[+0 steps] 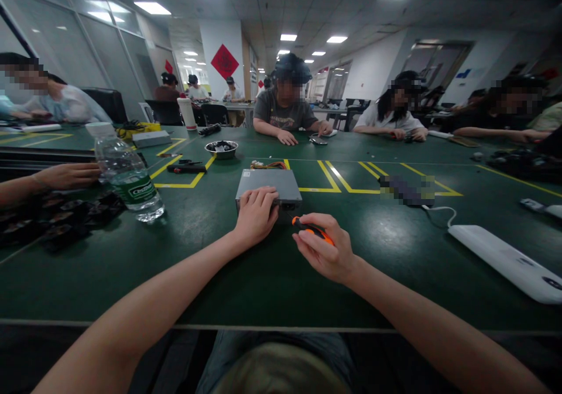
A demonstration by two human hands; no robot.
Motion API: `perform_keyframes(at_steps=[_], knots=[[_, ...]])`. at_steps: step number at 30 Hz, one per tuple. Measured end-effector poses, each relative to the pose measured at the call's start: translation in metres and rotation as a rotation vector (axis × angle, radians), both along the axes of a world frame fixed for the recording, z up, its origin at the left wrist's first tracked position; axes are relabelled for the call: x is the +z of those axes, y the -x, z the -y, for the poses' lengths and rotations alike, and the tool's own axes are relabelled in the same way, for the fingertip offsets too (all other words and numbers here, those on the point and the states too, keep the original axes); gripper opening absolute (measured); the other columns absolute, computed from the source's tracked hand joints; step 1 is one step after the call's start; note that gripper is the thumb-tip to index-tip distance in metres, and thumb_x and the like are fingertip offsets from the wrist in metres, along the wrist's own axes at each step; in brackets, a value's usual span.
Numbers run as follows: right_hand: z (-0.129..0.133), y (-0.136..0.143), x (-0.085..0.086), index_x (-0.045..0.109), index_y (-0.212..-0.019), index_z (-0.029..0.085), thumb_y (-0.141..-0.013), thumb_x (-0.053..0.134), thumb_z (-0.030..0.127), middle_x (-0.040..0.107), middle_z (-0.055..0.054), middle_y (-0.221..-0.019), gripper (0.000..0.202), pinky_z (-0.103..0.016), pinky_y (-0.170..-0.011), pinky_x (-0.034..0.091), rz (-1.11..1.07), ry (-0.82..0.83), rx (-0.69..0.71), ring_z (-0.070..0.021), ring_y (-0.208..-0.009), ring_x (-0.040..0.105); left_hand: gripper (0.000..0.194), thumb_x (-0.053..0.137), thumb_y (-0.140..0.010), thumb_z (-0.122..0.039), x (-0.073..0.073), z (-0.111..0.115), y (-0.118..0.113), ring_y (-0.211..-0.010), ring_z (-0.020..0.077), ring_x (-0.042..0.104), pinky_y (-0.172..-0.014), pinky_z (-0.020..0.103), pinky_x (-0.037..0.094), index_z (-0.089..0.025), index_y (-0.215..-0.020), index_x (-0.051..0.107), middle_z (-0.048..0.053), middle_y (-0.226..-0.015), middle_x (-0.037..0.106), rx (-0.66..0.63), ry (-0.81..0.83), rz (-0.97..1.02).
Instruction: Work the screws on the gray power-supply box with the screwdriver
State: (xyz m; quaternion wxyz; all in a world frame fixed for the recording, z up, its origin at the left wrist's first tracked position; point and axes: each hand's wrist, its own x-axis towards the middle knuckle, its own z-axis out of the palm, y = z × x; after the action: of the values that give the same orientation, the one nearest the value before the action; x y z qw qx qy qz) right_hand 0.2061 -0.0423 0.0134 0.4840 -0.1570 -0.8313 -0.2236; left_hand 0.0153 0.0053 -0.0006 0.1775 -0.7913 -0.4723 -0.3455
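A grey computer power supply [268,178] lies on the green table in front of me, with its coloured cables [267,164] at the far side. My left hand [257,215] holds it at its near left part, fingers over the top face. An orange and black screwdriver [312,230] is gripped in my right hand [327,245], just right of the box's near side. Its thin shaft points toward the face with the power socket [288,205]. Whether the tip touches a screw is too small to tell.
A water bottle [127,174], dark parts [61,215] and another person's hand [72,175] are at left. Farther back stand a metal bowl [222,149] and black tools [187,167]. A white power bank [504,262] with a cable lies right. Several people sit around the table.
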Motion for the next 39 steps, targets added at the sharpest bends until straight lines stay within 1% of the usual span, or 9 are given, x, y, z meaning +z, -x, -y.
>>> perform_keyframes(at_steps=[2,5,10,15,17,22,31,39], knots=[[0.0,-0.001,-0.001,0.055,-0.097,0.02,-0.075,0.057,0.007,0.053,-0.007,-0.103,0.026,-0.028,-0.072,0.055,-0.002,0.008,-0.013,-0.016,-0.092,0.056,0.023,0.047,-0.085,-0.023,0.0,0.0,0.0,-0.111,0.0227,0.049,-0.094,0.041,0.03,-0.02,-0.107,0.051,0.006,-0.12,0.057,0.002,0.001,0.001],[-0.001,-0.003,-0.002,0.054,-0.099,0.021,-0.076,0.055,0.006,0.053,-0.008,-0.104,0.027,-0.028,-0.073,0.055,0.011,0.011,-0.005,-0.0158,-0.094,0.057,0.022,0.046,-0.085,-0.023,0.001,0.001,-0.001,-0.111,0.0225,0.049,-0.093,0.041,0.03,-0.02,-0.107,0.051,0.006,-0.119,0.057,0.001,0.0,0.0],[-0.003,-0.01,-0.004,0.053,-0.099,0.021,-0.073,0.058,0.006,0.055,-0.008,-0.105,0.03,-0.028,-0.074,0.055,0.007,-0.028,0.03,-0.0159,-0.095,0.058,0.022,0.047,-0.085,-0.022,0.001,0.001,-0.001,-0.111,0.0226,0.049,-0.093,0.041,0.03,-0.02,-0.107,0.051,0.006,-0.119,0.057,0.003,0.004,-0.001],[-0.002,-0.023,0.003,0.055,-0.094,0.022,-0.07,0.059,0.01,0.061,-0.004,-0.096,0.027,-0.024,-0.064,0.055,-0.035,-0.043,-0.015,-0.0128,-0.079,0.062,0.023,0.046,-0.086,-0.023,0.001,0.001,0.0,-0.112,0.0229,0.048,-0.094,0.041,0.03,-0.021,-0.108,0.051,0.006,-0.12,0.057,-0.002,0.019,-0.003],[-0.002,-0.027,0.005,0.055,-0.093,0.023,-0.069,0.059,0.01,0.062,-0.003,-0.094,0.028,-0.024,-0.063,0.055,-0.04,-0.049,-0.031,-0.0124,-0.076,0.062,0.022,0.045,-0.086,-0.023,0.001,0.002,0.0,-0.112,0.0233,0.048,-0.094,0.042,0.03,-0.021,-0.108,0.051,0.007,-0.121,0.056,-0.001,0.026,-0.001],[-0.004,-0.029,0.004,0.054,-0.096,0.024,-0.069,0.06,0.009,0.061,-0.003,-0.099,0.031,-0.025,-0.065,0.056,-0.064,-0.053,-0.031,-0.014,-0.083,0.063,0.022,0.046,-0.086,-0.023,0.002,0.003,0.0,-0.112,0.0233,0.048,-0.093,0.042,0.031,-0.021,-0.107,0.051,0.006,-0.12,0.057,-0.004,0.03,-0.001],[-0.01,-0.032,-0.003,0.054,-0.096,0.022,-0.07,0.061,0.011,0.06,-0.005,-0.098,0.029,-0.027,-0.068,0.056,0.01,-0.046,-0.05,-0.0145,-0.085,0.062,0.022,0.047,-0.085,-0.022,0.002,0.002,0.0,-0.112,0.0228,0.048,-0.093,0.041,0.03,-0.02,-0.107,0.05,0.006,-0.12,0.057,-0.01,0.009,-0.008],[-0.01,-0.031,-0.002,0.054,-0.097,0.021,-0.069,0.062,0.008,0.058,-0.006,-0.099,0.032,-0.026,-0.069,0.056,0.022,-0.082,-0.036,-0.0147,-0.086,0.061,0.022,0.046,-0.086,-0.023,0.002,0.002,0.0,-0.112,0.0228,0.048,-0.094,0.041,0.03,-0.02,-0.107,0.05,0.007,-0.12,0.057,-0.006,0.008,-0.012]])
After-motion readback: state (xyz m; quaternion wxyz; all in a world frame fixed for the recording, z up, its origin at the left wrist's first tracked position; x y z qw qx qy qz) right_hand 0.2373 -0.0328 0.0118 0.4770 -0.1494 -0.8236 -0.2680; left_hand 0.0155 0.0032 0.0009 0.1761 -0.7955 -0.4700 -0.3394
